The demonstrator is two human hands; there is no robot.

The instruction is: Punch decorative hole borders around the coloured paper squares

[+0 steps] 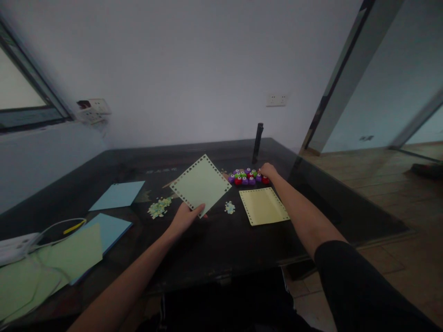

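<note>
My left hand (187, 214) pinches the lower corner of a pale green paper sheet (201, 184), held tilted above the table with holes punched along its edges. At the back right stands a cluster of small purple, red and green craft punches (245, 180) with white round tops. My right hand (269, 170) is at the right end of that cluster, its fingers curled down over a punch and partly hidden. Below the punches lies a yellow paper sheet (263, 206) with holes along its edges, partly covered by my right forearm.
Paper bits form a green-yellow pile (159, 207) and a smaller bluish pile (230, 207) on the dark table (214, 258). Blue sheets (117, 196), green sheets (74, 249) and a looped white cable (57, 224) lie left. A black upright object (258, 140) stands at the back.
</note>
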